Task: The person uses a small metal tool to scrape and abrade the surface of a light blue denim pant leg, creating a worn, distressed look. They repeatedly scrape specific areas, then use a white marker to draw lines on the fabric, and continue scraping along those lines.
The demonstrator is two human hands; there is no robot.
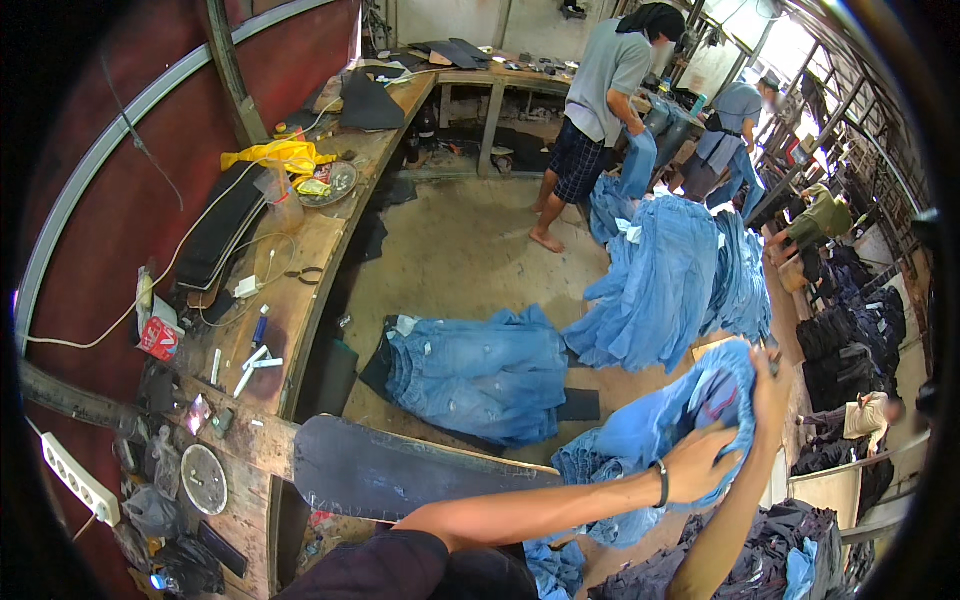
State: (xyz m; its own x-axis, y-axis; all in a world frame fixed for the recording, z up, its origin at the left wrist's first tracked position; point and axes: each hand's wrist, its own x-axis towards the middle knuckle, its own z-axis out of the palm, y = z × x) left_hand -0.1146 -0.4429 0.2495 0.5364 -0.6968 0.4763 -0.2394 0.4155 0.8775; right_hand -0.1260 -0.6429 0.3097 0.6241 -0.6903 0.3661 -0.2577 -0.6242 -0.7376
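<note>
My R hand (768, 385) grips the denim waistband (741, 366); L hand (700, 463)'s on it, can't tell if pinching. Prob spreading it rn, next needs even tension.

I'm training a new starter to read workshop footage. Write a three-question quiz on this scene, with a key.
1. Multiple choice: what are the left hand and right hand both touching?
A) a white power strip
B) a blue denim garment
C) a pair of pliers

2. True or false: the yellow cloth lies on the floor.

3. Fill in the blank: the dark wristband is on the person's ____ wrist.

Key:
1. B
2. False; it lies on the wooden bench.
3. left
</note>
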